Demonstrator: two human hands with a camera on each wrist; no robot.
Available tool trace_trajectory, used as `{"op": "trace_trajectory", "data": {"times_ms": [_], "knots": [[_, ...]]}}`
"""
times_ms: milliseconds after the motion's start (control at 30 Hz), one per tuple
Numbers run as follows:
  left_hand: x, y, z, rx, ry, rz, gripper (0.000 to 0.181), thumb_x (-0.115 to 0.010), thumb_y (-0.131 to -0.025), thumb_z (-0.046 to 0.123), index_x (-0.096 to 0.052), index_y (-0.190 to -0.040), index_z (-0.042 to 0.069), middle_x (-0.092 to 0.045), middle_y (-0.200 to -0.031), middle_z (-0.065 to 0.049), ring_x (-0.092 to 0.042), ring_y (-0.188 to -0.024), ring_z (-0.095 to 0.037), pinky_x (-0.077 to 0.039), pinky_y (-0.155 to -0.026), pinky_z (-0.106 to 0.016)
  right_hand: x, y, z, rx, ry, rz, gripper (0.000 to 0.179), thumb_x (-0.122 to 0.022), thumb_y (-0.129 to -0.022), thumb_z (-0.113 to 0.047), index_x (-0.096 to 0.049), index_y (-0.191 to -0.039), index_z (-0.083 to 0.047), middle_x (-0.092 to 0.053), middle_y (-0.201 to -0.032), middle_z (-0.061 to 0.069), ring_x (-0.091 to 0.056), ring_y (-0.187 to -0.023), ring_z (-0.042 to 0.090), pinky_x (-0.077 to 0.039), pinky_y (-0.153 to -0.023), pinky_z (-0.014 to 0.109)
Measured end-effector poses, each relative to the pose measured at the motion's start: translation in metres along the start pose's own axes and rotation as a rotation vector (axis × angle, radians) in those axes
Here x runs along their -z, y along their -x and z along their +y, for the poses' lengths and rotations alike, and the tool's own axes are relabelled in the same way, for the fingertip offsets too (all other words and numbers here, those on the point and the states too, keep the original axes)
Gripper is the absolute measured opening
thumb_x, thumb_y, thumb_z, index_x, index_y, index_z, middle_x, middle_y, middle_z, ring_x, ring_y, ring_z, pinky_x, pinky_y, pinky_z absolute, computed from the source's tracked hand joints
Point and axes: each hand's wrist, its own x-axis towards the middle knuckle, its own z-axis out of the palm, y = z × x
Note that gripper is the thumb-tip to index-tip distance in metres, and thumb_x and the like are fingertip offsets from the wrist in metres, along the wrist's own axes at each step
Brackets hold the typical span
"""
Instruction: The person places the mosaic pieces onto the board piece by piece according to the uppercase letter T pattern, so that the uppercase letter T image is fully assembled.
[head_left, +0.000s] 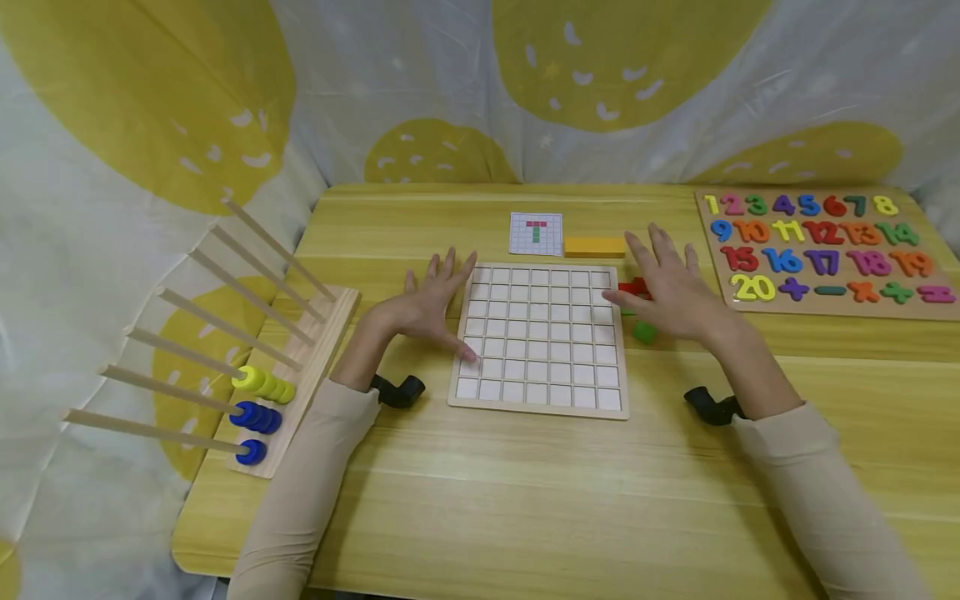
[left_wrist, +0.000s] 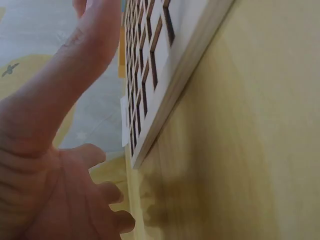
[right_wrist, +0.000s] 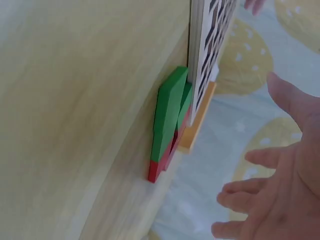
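A square wooden grid board [head_left: 622, 375] lies mid-table, its cells showing white. Beside its left edge, my left hand [head_left: 423, 308] is spread with fingers apart; the thumb reaches over the board's left rim. My right hand [head_left: 675, 296] is spread above the board's right edge and holds nothing. Partly hidden beneath it are red blocks [head_left: 636, 287] and green blocks [head_left: 645, 332]. In the right wrist view, the green blocks [right_wrist: 170, 110] and red blocks [right_wrist: 154, 172] lie against the board's side. The left wrist view shows an unoccupied left palm [left_wrist: 70, 200] near the board.
Behind the board lie a pattern card [head_left: 536, 242] with a red and green T and an orange bar [head_left: 594, 247]. On the left, a wooden peg stand [head_left: 330, 333] carries yellow beads [head_left: 262, 384] and blue beads [head_left: 256, 417]. A number puzzle board [head_left: 825, 304] lies at right.
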Motion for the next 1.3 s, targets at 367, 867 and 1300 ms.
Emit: {"op": "trace_trajectory", "data": {"times_ms": [367, 867, 1300], "knots": [[-0.004, -0.004, -0.002, 0.032, -0.024, -0.078, 0.159, -0.097, -0.062, 0.054, 0.022, -0.164, 0.022, 0.034, -0.166, -0.021, 0.032, -0.154, -0.041, 0.017, -0.119, -0.073, 0.012, -0.006, 0.028, 0.02, -0.107, -0.036, 0.075, -0.066, -0.102, -0.028, -0.027, -0.163, -0.006, -0.025, -0.165, 0.032, -0.025, -0.151, 0.055, -0.026, -0.118, 0.073], [-0.007, -0.005, -0.001, 0.052, -0.057, -0.089, 0.159, -0.097, -0.063, 0.052, 0.023, -0.164, 0.02, 0.034, -0.166, -0.02, 0.034, -0.154, -0.039, 0.018, -0.121, -0.069, 0.014, -0.01, 0.053, -0.017, -0.228, -0.017, 0.042, -0.063, -0.102, -0.01, -0.058, -0.143, -0.001, -0.058, -0.136, 0.03, -0.056, -0.122, 0.046, -0.052, -0.097, 0.057], [-0.007, -0.005, -0.002, 0.052, -0.064, -0.107, 0.158, -0.096, -0.065, 0.053, 0.021, -0.164, 0.018, 0.035, -0.166, -0.02, 0.035, -0.153, -0.04, 0.019, -0.121, -0.068, 0.017, -0.015, 0.066, -0.02, -0.256, -0.072, 0.035, -0.063, -0.103, -0.012, -0.066, -0.137, -0.006, -0.054, -0.137, 0.022, -0.052, -0.119, 0.037, -0.045, -0.089, 0.04]]}}
